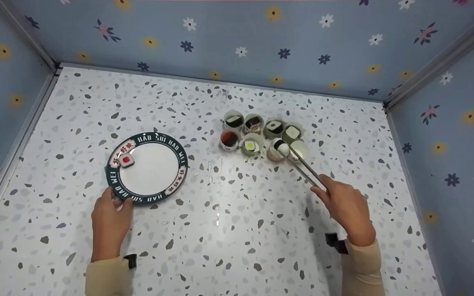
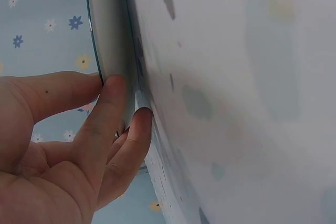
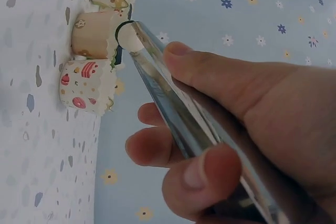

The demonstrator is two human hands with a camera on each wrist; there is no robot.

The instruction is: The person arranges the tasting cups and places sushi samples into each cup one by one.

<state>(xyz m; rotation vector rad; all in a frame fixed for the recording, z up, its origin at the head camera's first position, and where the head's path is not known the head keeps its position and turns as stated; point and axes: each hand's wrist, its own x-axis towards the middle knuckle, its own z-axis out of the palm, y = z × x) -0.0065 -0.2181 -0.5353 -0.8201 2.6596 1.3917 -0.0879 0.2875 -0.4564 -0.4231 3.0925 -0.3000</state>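
Observation:
My left hand pinches the near left rim of a round plate with a dark green lettered border; in the left wrist view its fingers meet the plate's edge. One white piece with a red centre sits at the plate's left. My right hand grips metal tongs. Between the tong tips is a white sushi-like piece with a black band, at the mouth of a tan paper cup. Beside that stands a white patterned paper cup.
Several other paper cups stand in two rows, among them cups with a yellow-centred piece, a red and black piece and a white-topped piece. Blue flowered panels border the speckled table at the back and sides.

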